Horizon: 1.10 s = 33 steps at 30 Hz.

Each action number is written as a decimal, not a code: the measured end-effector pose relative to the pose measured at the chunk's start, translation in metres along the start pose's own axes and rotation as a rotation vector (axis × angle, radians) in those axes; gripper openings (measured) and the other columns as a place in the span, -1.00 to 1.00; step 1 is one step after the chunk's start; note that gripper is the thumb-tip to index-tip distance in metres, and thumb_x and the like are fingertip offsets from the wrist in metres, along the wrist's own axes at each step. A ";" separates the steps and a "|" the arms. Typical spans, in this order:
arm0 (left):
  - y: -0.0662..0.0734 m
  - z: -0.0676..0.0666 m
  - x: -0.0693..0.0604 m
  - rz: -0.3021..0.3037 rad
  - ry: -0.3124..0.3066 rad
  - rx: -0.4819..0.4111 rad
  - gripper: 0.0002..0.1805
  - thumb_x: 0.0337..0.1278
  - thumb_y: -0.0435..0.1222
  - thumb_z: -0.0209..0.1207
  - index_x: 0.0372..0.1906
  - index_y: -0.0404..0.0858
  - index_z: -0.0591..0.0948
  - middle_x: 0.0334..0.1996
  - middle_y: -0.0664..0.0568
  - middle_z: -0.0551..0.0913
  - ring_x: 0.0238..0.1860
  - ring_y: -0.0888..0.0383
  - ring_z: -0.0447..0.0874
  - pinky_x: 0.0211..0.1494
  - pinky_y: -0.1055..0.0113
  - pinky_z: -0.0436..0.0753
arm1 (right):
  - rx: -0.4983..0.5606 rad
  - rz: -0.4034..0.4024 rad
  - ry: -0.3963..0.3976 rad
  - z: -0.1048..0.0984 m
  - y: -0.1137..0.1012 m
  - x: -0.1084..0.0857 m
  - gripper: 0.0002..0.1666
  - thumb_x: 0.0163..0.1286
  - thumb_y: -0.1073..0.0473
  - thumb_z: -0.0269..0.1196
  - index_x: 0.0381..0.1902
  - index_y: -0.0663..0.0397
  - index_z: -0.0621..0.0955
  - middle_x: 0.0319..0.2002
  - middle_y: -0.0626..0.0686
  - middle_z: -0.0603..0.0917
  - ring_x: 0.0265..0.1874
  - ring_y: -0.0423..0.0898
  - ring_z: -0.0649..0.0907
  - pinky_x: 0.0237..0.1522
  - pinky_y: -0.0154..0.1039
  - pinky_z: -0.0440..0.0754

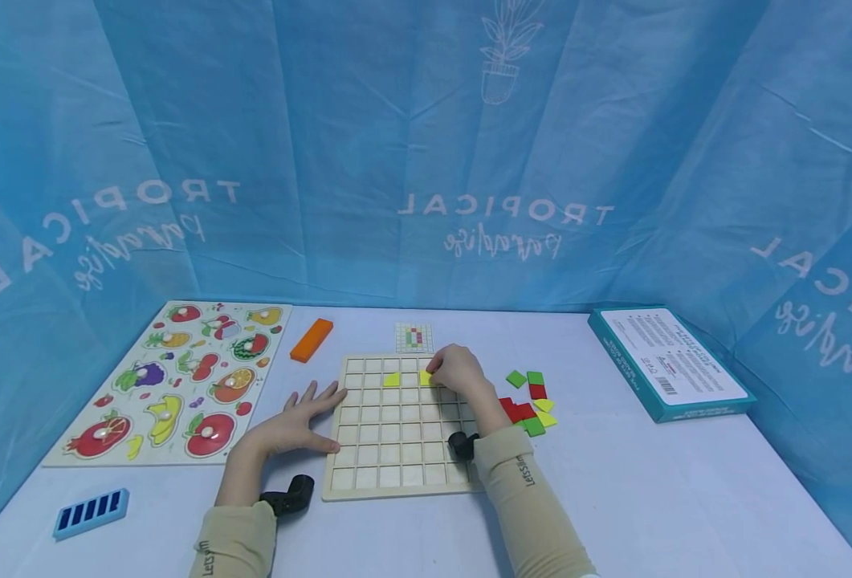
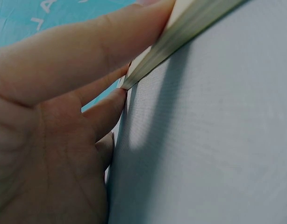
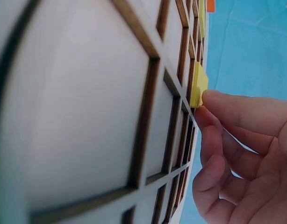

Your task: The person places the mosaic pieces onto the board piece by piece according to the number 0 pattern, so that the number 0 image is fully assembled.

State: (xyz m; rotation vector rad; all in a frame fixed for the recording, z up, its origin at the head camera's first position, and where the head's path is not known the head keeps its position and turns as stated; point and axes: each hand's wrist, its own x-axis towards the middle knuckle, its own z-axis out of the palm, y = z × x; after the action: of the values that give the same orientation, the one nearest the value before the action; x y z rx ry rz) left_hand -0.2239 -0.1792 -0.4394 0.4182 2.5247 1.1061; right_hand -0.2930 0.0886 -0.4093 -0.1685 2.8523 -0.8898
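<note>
A wooden grid board lies on the white table. My right hand pinches a yellow tile between thumb and fingers at the second row of cells, near the board's far side. Another yellow tile sits in a cell to its left. With fingers spread, my left hand rests against the board's left edge; its thumb and fingertips touch the wooden rim in the left wrist view. A small pattern card with coloured squares lies just beyond the board.
Several red, green and yellow tiles lie right of the board. A fruit puzzle board covers the left side. An orange block, a blue slotted piece and a teal box lie around. A blue curtain hangs behind.
</note>
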 end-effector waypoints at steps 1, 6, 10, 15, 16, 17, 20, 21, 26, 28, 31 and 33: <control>0.000 0.000 0.000 0.000 0.000 0.002 0.04 -0.31 -0.13 0.40 0.39 -0.27 0.16 0.43 -0.24 -0.07 0.41 -0.26 -0.47 0.36 -0.18 -0.45 | 0.006 0.001 -0.004 0.000 0.000 0.000 -0.92 0.07 0.35 0.29 -0.43 0.14 0.68 -0.43 0.01 0.65 -0.46 -0.11 0.54 -0.46 -0.32 0.49; -0.001 0.000 0.001 0.000 0.001 0.006 0.04 -0.31 -0.12 0.40 0.39 -0.27 0.16 0.43 -0.24 -0.07 0.41 -0.26 -0.47 0.36 -0.18 -0.44 | 0.015 0.002 -0.013 -0.001 0.000 -0.002 -0.89 0.08 0.35 0.29 -0.39 0.15 0.70 -0.39 0.02 0.67 -0.41 -0.10 0.57 -0.39 -0.28 0.54; 0.000 0.000 0.001 -0.001 0.003 0.010 0.05 -0.32 -0.12 0.40 0.39 -0.28 0.16 0.43 -0.24 -0.06 0.41 -0.26 -0.46 0.36 -0.18 -0.44 | 0.016 0.008 -0.023 -0.001 0.000 -0.002 -0.88 0.10 0.35 0.28 -0.37 0.14 0.70 -0.35 0.03 0.67 -0.37 -0.10 0.58 -0.33 -0.26 0.56; 0.000 0.000 0.000 -0.001 0.005 0.014 0.04 -0.32 -0.12 0.40 0.39 -0.28 0.17 0.43 -0.25 -0.06 0.41 -0.27 -0.46 0.36 -0.18 -0.43 | 0.026 0.000 -0.031 -0.001 0.002 -0.002 -0.87 0.10 0.34 0.28 -0.35 0.15 0.70 -0.31 0.04 0.68 -0.35 -0.09 0.58 -0.32 -0.25 0.57; 0.000 0.000 0.000 -0.001 0.005 0.012 0.04 -0.32 -0.12 0.40 0.39 -0.28 0.17 0.43 -0.25 -0.06 0.41 -0.26 -0.46 0.36 -0.18 -0.44 | 0.029 -0.001 -0.032 -0.001 0.002 -0.002 -0.87 0.10 0.34 0.28 -0.35 0.15 0.70 -0.31 0.04 0.68 -0.35 -0.09 0.58 -0.32 -0.25 0.57; 0.000 0.000 0.001 -0.002 0.005 0.010 0.04 -0.32 -0.12 0.40 0.39 -0.28 0.16 0.43 -0.25 -0.06 0.41 -0.26 -0.46 0.36 -0.18 -0.44 | 0.033 -0.001 -0.034 -0.001 0.002 -0.002 -0.87 0.10 0.34 0.28 -0.35 0.15 0.70 -0.31 0.03 0.67 -0.35 -0.09 0.57 -0.32 -0.24 0.57; 0.000 0.000 0.001 -0.005 0.006 0.009 0.05 -0.32 -0.13 0.40 0.39 -0.28 0.16 0.43 -0.25 -0.06 0.41 -0.26 -0.46 0.36 -0.18 -0.44 | 0.039 -0.010 -0.040 -0.002 0.003 -0.002 -0.87 0.11 0.33 0.28 -0.34 0.15 0.70 -0.31 0.03 0.67 -0.36 -0.09 0.57 -0.32 -0.24 0.57; 0.000 0.000 0.001 -0.006 0.006 0.010 0.05 -0.32 -0.13 0.40 0.39 -0.28 0.16 0.43 -0.24 -0.06 0.41 -0.26 -0.46 0.36 -0.18 -0.44 | 0.041 -0.010 -0.043 -0.002 0.004 -0.003 -0.86 0.11 0.33 0.27 -0.33 0.14 0.70 -0.30 0.03 0.67 -0.35 -0.09 0.57 -0.32 -0.25 0.57; -0.001 0.001 0.001 -0.002 0.006 0.018 0.05 -0.32 -0.12 0.40 0.39 -0.28 0.17 0.43 -0.25 -0.06 0.41 -0.26 -0.45 0.36 -0.18 -0.43 | 0.054 -0.028 -0.032 -0.006 0.007 -0.005 -0.85 0.10 0.32 0.28 -0.32 0.14 0.70 -0.32 0.02 0.66 -0.35 -0.10 0.55 -0.35 -0.28 0.54; -0.001 0.001 0.001 0.000 0.006 0.020 0.05 -0.33 -0.12 0.40 0.39 -0.28 0.17 0.43 -0.25 -0.06 0.41 -0.27 -0.45 0.36 -0.18 -0.43 | 0.074 -0.031 -0.023 -0.009 0.009 -0.007 -0.84 0.11 0.31 0.28 -0.30 0.14 0.70 -0.33 0.03 0.65 -0.37 -0.10 0.54 -0.38 -0.28 0.52; -0.001 0.001 0.001 -0.003 0.008 0.016 0.05 -0.33 -0.13 0.41 0.39 -0.28 0.17 0.43 -0.25 -0.06 0.41 -0.26 -0.46 0.36 -0.18 -0.44 | 0.118 -0.029 -0.017 -0.013 0.012 -0.011 -0.83 0.15 0.31 0.26 -0.25 0.14 0.69 -0.34 0.04 0.62 -0.38 -0.09 0.53 -0.40 -0.28 0.52; -0.001 0.001 0.001 -0.008 0.009 0.014 0.05 -0.33 -0.13 0.41 0.39 -0.27 0.17 0.43 -0.24 -0.06 0.41 -0.25 -0.47 0.36 -0.18 -0.44 | 0.142 -0.026 -0.010 -0.016 0.015 -0.013 -0.82 0.17 0.29 0.25 -0.24 0.12 0.68 -0.33 0.05 0.61 -0.38 -0.08 0.53 -0.40 -0.27 0.53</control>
State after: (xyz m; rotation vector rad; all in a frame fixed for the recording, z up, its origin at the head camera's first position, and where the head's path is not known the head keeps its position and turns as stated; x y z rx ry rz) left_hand -0.2245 -0.1791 -0.4410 0.4082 2.5408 1.0904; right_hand -0.2840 0.1116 -0.4035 -0.1926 2.7710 -1.0890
